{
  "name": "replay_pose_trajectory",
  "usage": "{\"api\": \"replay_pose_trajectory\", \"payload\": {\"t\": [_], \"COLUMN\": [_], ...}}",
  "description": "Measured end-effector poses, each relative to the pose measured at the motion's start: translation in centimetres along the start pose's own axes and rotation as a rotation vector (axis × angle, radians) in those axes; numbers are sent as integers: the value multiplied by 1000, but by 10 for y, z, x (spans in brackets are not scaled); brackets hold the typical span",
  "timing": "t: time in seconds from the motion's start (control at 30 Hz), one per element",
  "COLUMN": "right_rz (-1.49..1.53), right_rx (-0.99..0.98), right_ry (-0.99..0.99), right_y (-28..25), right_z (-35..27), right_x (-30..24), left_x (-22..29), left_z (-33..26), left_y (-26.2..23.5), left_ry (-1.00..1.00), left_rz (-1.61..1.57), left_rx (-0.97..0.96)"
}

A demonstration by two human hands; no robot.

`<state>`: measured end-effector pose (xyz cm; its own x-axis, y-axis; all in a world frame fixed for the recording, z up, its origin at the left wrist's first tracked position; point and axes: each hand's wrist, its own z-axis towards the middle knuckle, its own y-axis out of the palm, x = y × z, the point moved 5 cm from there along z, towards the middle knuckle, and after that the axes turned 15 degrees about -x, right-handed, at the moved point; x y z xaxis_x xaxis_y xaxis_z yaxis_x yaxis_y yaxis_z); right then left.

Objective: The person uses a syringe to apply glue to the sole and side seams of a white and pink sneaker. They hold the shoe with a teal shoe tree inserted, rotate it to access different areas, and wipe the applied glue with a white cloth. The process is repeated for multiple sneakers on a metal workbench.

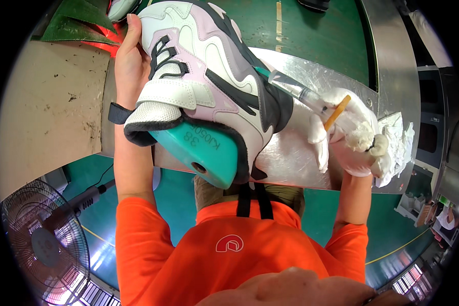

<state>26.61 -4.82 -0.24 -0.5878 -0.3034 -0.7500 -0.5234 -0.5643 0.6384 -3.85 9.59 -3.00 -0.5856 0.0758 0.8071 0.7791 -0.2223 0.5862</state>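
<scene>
Orange, my shirt (229, 255) fills the bottom of the view, with a small white outline badge on its chest and black apron straps (253, 200) running up from the collar. Above it, my left hand (129, 66) is clasped around the far side of a white, pink and grey sneaker (204, 76), thumb up along the toe end; I judge I hold it tilted so its outer flank faces my other hand. Inside the shoe sits a teal plastic last (209, 153), its heel end sticking out toward me with dark characters stamped on it and a round hole below them. To the right of the shoe, my right hand (349, 140), in a white glove, is closed around a clear syringe-like applicator (296, 89) whose tip meets the shoe's side near the dark heel panel; a thin orange stick (337, 112) is pinched in the same grip. Both hands work over a shiny metal table (321, 76). Just right of my gloved hand lies a crumpled white rag (398, 140). Below my left arm stands a caged fan (41, 245).
</scene>
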Motion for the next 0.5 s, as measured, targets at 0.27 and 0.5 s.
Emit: {"api": "replay_pose_trajectory", "payload": {"t": [0.27, 0.5], "right_rz": [-60, -75], "right_rx": [102, -24], "right_ry": [8, -355], "right_y": [-7, -12], "right_z": [-15, -33], "right_x": [-3, -30], "left_x": [-2, 0], "left_z": [-5, -8], "left_y": [8, 23], "left_ry": [-17, -10], "left_rz": [-19, -12], "left_rx": [26, 24]}}
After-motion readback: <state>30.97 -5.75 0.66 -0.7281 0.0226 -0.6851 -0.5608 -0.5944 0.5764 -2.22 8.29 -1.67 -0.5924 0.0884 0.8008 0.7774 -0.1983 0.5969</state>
